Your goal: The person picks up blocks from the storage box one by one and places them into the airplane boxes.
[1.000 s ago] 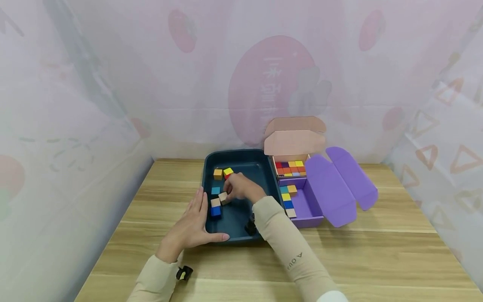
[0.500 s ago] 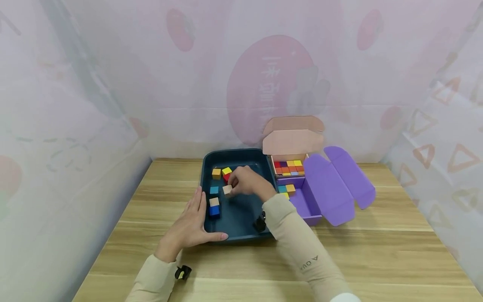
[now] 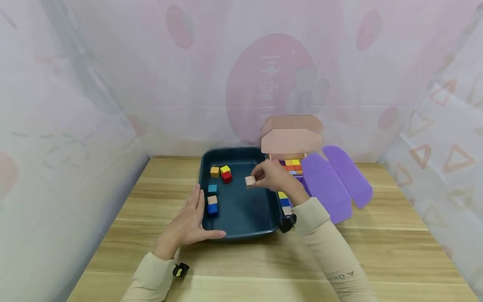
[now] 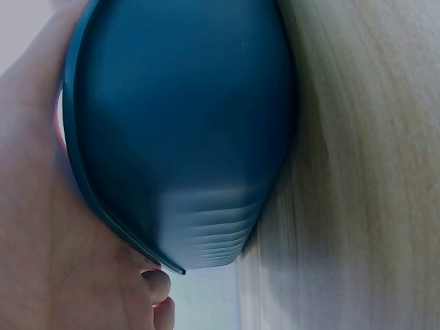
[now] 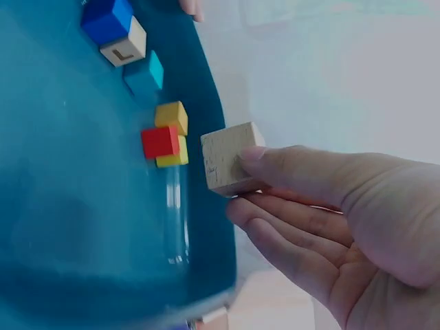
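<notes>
Over the tray (image 3: 245,214), the right hand (image 3: 278,176) is pinching a pale cube (image 3: 250,181), likely light, stiff, best held by opposite faces; the left hand (image 3: 188,223), fingers extended, is touching the rim.

"What is the person wearing beside the dark tray (image 3: 245,216)?"

"Long beige sleeves (image 3: 151,281), softly creased, with broad cuffs (image 3: 312,214)."

"And the markings?"

"Small dark lettering (image 3: 341,276) on the right sleeve, nearer the wearer than the tray, too small to read fully."

"At the wrists?"

"Compact black devices (image 3: 287,223): one just beside the tray's near right corner, the other, with a yellow patch (image 3: 179,272), short of its near left corner."
</notes>
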A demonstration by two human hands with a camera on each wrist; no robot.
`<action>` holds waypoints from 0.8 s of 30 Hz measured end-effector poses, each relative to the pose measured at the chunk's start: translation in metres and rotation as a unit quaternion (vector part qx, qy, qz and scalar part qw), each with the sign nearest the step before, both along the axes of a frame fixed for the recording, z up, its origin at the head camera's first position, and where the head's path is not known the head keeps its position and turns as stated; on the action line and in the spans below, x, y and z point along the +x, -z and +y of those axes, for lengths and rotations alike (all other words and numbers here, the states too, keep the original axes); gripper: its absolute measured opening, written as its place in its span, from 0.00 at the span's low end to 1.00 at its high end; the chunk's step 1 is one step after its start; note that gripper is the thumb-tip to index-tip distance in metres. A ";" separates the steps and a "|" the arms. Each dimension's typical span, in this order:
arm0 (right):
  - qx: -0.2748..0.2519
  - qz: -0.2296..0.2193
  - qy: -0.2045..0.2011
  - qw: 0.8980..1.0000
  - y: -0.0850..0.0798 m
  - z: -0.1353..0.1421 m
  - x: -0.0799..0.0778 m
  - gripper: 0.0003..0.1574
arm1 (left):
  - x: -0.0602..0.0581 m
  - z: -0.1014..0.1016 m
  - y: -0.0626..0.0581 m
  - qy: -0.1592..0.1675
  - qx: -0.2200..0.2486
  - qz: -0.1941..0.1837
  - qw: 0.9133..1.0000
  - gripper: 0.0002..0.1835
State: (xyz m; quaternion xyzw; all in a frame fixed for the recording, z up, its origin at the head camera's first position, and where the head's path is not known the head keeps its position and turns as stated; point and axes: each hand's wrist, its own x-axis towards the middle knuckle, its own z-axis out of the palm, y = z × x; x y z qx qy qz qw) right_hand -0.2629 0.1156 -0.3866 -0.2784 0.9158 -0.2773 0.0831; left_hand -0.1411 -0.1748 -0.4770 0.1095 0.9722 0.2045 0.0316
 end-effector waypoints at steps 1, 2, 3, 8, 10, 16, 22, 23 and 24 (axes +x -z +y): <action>-0.004 0.002 0.001 1.000 -0.001 0.006 0.001 0.14 | 0.000 0.000 0.000 0.000 0.000 0.000 1.000 0.83; -0.008 0.003 0.003 1.000 -0.001 0.011 0.002 0.14 | 0.000 0.000 0.000 0.000 0.000 0.000 1.000 0.83; -0.013 0.003 0.006 1.000 -0.001 0.016 0.003 0.14 | 0.000 0.000 0.000 0.000 0.001 0.000 1.000 0.83; -0.025 0.010 0.015 1.000 0.001 0.042 0.007 0.13 | 0.002 0.000 0.000 0.003 0.004 0.000 1.000 0.83; -0.027 0.014 0.020 0.999 0.002 0.051 0.009 0.12 | 0.002 0.000 0.000 0.003 0.004 0.000 1.000 0.83; -0.033 0.002 0.058 0.998 0.007 0.078 0.015 0.12 | 0.002 0.001 0.000 0.002 0.000 -0.002 1.000 0.83; -0.019 0.011 0.080 0.997 0.018 0.101 0.016 0.11 | 0.002 0.002 0.002 -0.001 0.001 -0.001 1.000 0.83; -0.016 0.015 0.081 0.996 0.021 0.105 0.015 0.11 | 0.001 0.003 0.002 -0.001 0.002 -0.002 1.000 0.83; -0.012 0.018 0.081 0.996 0.024 0.109 0.014 0.11 | 0.002 0.003 0.002 -0.001 0.003 -0.002 1.000 0.83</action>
